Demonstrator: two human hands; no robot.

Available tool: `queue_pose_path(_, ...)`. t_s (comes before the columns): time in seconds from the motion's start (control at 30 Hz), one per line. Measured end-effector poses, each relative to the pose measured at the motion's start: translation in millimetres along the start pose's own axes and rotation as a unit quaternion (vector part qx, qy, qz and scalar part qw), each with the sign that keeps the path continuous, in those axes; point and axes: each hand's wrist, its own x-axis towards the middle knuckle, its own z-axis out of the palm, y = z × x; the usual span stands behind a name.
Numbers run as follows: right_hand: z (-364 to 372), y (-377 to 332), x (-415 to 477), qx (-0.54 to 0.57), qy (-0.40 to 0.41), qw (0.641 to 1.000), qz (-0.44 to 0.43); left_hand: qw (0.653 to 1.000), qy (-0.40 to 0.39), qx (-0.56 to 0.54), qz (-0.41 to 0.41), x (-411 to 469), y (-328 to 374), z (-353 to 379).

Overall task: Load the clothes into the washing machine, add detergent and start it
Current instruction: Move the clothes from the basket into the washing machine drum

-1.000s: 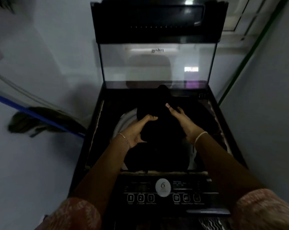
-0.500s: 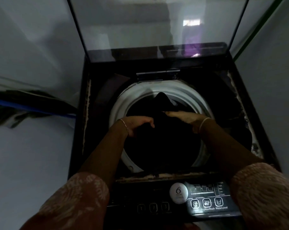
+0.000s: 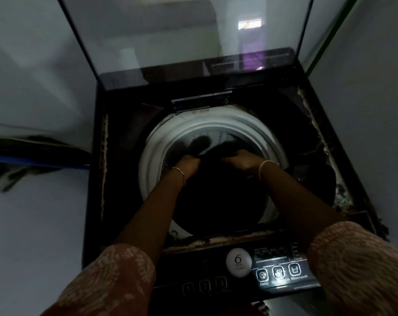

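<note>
As left hand point(image 3: 190, 162) and right hand point(image 3: 243, 161) clutch it, black cloth point(image 3: 216, 192) fills round drum point(image 3: 216, 124).

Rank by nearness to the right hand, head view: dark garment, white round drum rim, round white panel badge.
1. The dark garment, touching the right hand, inside the drum.
2. The white round drum rim, just right.
3. The round white panel badge, at the front.

One washing machine point(image 3: 120, 179), one raised glass lid point(image 3: 170, 30), one white drum rim point(image 3: 152, 156). One dark heap of clothes point(image 3: 218, 197), piece count unreadable. Two grips: left grip point(image 3: 189, 161), right grip point(image 3: 243, 160). Two bracelets point(image 3: 178, 171), one per wrist. Two patterned sleeves point(image 3: 106, 281). Three numbered buttons point(image 3: 205, 286), three icon buttons point(image 3: 278, 272), one round white badge point(image 3: 238, 262). One blue pipe point(image 3: 33, 159), one green strip point(image 3: 330, 35) along the walls.
</note>
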Motion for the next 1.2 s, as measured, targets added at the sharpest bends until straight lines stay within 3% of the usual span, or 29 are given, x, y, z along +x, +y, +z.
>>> queue_pose_path(0.13, -26.4, -0.7, -16.2, 0.066, 0.086, 0.991, -0.083, 0.988, 0.012, -0.15, 0.039, -12.8, 25.7, 18.6)
queue_pose_path(0.27, -56.9, -4.4, -47.4, 0.229, 0.107, 0.963, -0.092, 0.978, -0.019, -0.184, 0.097, -50.4, 69.7, 45.3)
queue_pose_path(0.5, -130.2, 25.5, -114.0, 0.338, 0.132, 0.919, -0.151, 0.949, -0.003, -0.228, 0.219, -118.9, 138.1, 115.8)
queue_pose_path(0.7, -198.3, 104.5, -190.4, 0.399, 0.146, 0.888, -0.176, 0.943, -0.05, -0.212, 0.252, -185.1, 174.7, 220.7)
queue_pose_path(0.97, -238.7, 245.2, -267.4, 0.462, 0.213, 0.855, -0.099, 0.956, -0.143, -0.176, 0.185, -203.5, 166.8, 390.6)
queue_pose_path(1.2, -232.8, 372.8, -232.2, 0.483, 0.252, 0.838, 0.025, 0.963, -0.211, -0.145, 0.088, -158.3, 120.6, 481.5)
